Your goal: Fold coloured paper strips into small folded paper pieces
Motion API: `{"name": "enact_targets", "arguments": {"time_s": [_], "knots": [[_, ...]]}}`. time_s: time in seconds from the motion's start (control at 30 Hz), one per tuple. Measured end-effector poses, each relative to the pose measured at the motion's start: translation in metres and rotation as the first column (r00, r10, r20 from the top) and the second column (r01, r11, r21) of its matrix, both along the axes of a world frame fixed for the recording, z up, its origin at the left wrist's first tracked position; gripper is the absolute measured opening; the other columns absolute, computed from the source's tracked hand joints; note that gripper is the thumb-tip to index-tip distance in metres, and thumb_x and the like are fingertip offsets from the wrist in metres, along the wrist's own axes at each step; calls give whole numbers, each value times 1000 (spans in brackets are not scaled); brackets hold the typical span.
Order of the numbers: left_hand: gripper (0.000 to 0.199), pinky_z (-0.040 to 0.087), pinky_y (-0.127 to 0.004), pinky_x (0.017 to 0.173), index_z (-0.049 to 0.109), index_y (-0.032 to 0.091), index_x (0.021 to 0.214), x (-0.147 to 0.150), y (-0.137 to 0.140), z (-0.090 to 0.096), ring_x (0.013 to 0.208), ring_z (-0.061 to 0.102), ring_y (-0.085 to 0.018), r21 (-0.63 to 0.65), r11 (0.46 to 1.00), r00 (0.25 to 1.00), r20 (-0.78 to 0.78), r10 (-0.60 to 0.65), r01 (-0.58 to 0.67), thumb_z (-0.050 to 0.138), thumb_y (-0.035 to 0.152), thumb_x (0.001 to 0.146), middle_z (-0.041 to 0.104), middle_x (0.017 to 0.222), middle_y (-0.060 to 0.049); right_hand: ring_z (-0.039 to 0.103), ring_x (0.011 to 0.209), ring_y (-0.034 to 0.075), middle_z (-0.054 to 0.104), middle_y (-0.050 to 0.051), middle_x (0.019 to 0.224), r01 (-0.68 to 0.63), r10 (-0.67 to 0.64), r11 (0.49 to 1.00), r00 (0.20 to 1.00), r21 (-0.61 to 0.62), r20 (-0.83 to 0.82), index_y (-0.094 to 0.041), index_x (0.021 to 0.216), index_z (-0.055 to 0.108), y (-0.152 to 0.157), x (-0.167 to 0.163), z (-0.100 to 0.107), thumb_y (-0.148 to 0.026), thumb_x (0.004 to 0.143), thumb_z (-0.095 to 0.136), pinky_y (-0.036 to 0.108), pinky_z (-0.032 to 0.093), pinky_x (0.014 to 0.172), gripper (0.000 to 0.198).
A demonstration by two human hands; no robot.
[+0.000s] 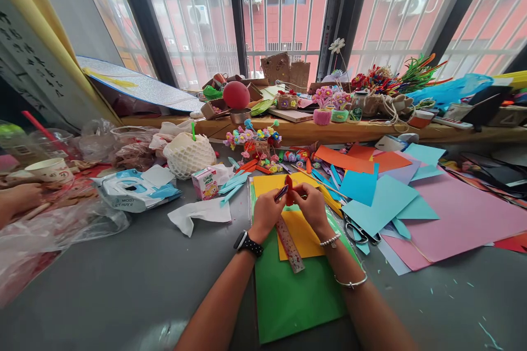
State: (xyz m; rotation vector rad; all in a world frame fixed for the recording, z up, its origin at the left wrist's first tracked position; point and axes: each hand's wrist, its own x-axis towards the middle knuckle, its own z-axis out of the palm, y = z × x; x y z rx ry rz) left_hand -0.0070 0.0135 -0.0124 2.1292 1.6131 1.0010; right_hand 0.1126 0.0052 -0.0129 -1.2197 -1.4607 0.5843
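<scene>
My left hand [265, 213] and my right hand [312, 207] meet above the sheets in front of me, their fingers pinched on a small red piece [289, 195] that looks like folded paper. A slim dark object [281, 193] also sits in my left fingers; its kind is hard to make out. Below my hands, a patterned clear ruler [291, 249] lies slanted across yellow paper [308, 238]. Under both is a stack of green paper [300, 299] in a clear sleeve. Black-handled scissors [356, 234] rest to the right of my right wrist.
Blue sheets [381, 203], orange paper [349, 159] and large pink paper [461, 214] spread rightward. At left are a wet-wipes pack [132, 192], a netted coconut [189, 154], a small pink carton [205, 183] and another person's hand [20, 200]. Crafts crowd the sill [209, 130].
</scene>
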Motion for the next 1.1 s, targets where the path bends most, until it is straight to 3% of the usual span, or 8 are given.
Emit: {"name": "enact_targets", "arguments": {"time_s": [0.23,0.5,0.63,0.83,1.1], "knots": [[25,28,-20,48,58,12,64,-4,0,2,51,43,-9,-61,998,969,248,-13,29,47,34,69,50,52,2,56,54,14,63,4,61,-10,8,1000,984,14,176,-16,65,58,-2,4,6,-29,73,51,24,41,52,17],[21,30,-22,52,57,16,72,-3,-8,4,57,50,-12,65,991,990,95,106,-113,41,29,75,58,63,-2,54,55,13,61,3,61,-44,23,997,955,65,297,-16,65,58,-4,-1,5,-24,74,50,22,38,52,15],[18,30,-22,53,56,17,71,-3,-8,4,58,51,-13,68,987,988,55,144,-148,42,27,74,59,63,-3,53,54,12,61,2,60,-57,41,997,954,46,297,-16,65,58,-3,-3,3,-23,75,49,22,39,53,14],[23,32,-20,51,56,14,67,-6,1,0,56,48,-11,-11,1000,957,291,2,2,42,30,73,56,61,-1,52,54,12,60,2,62,-50,26,997,944,63,330,-16,65,57,-1,-2,0,-23,74,49,22,38,52,14],[22,31,-21,51,57,13,66,-8,-1,-1,58,48,-12,-36,999,966,257,-11,21,43,29,72,56,61,-2,52,54,12,60,3,62,-8,-16,997,949,73,315,-16,65,57,-1,-4,-2,-23,75,49,22,37,52,14]]}}
